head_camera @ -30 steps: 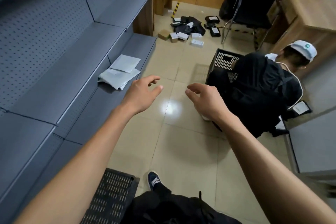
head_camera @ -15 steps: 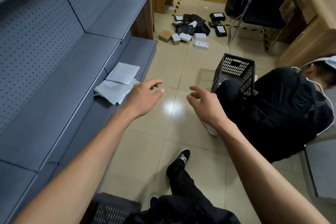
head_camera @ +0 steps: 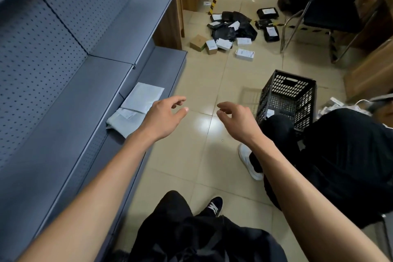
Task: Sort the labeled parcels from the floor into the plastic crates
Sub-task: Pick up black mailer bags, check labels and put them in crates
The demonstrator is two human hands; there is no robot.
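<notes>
Both hands, left (head_camera: 163, 119) and right (head_camera: 238, 121), loosely curled and empty above glossy beige floor tiles (head_camera: 204, 83); pile of black plastic mailers and small labelled cartons (head_camera: 231, 30) lies beyond one black perforated plastic crate (head_camera: 287, 95)

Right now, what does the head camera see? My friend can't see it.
Two empty hands, left hand and right hand, reach out over a tiled floor. Ahead lie parcels; a black crate stands at right beside a crouching person.
</notes>
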